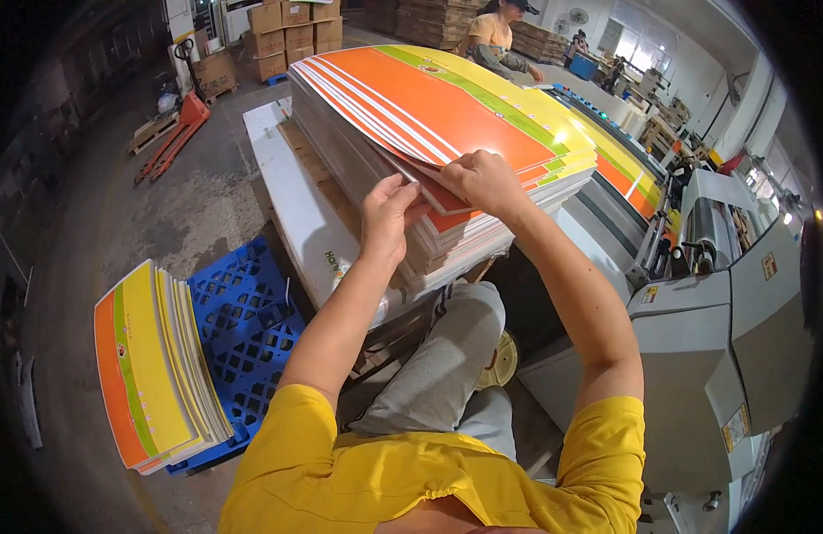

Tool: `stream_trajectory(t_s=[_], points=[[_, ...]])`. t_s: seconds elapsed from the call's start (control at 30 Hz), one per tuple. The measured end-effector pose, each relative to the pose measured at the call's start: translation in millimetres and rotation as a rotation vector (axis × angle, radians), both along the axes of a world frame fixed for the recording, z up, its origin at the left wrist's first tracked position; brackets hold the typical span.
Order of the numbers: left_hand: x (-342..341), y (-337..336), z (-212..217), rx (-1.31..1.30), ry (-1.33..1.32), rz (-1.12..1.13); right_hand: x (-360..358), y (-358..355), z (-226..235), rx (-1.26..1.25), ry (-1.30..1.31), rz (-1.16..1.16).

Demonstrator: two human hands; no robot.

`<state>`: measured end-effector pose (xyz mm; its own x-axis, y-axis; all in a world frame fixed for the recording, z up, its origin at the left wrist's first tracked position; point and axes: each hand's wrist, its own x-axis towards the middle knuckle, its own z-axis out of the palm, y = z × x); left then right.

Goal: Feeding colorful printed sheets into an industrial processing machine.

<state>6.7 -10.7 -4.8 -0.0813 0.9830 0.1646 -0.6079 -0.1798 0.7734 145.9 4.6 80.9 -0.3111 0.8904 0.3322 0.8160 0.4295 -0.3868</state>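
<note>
A tall stack of large printed sheets (429, 98), orange, green and yellow, stands in front of me. My right hand (484, 182) is closed on the near edge of the top sheets, which are lifted and bowed above the pile. Just left of it, my left hand (389, 214) pinches the edge of sheets below, at the gap under the raised ones. The fingertips of both hands are partly hidden by the sheets. Beneath the gap, the lower sheets (460, 236) lie piled with slightly uneven edges.
On a blue plastic pallet (242, 329) at the lower left lies a smaller stack of similar sheets (149, 365). A grey machine (678, 374) stands close on my right. Farther off are an orange pallet jack (185, 125), cardboard boxes (287, 40) and another person (493, 40).
</note>
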Motion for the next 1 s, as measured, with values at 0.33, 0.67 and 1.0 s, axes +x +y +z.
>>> stream_trajectory(t_s=[0.33,0.67,1.0], points=[[-1.0,-0.6,4.2,-0.024,0.021,0.034,16.2,-12.2,-30.7,0.787,-0.026,0.083],[6.9,-3.9,-1.5,0.01,0.163,0.143,14.6,26.5,-2.5,-0.117,1.169,0.159],[4.4,-2.6,-1.1,0.017,0.19,0.127,23.2,-4.4,-32.2,0.283,0.105,0.294]])
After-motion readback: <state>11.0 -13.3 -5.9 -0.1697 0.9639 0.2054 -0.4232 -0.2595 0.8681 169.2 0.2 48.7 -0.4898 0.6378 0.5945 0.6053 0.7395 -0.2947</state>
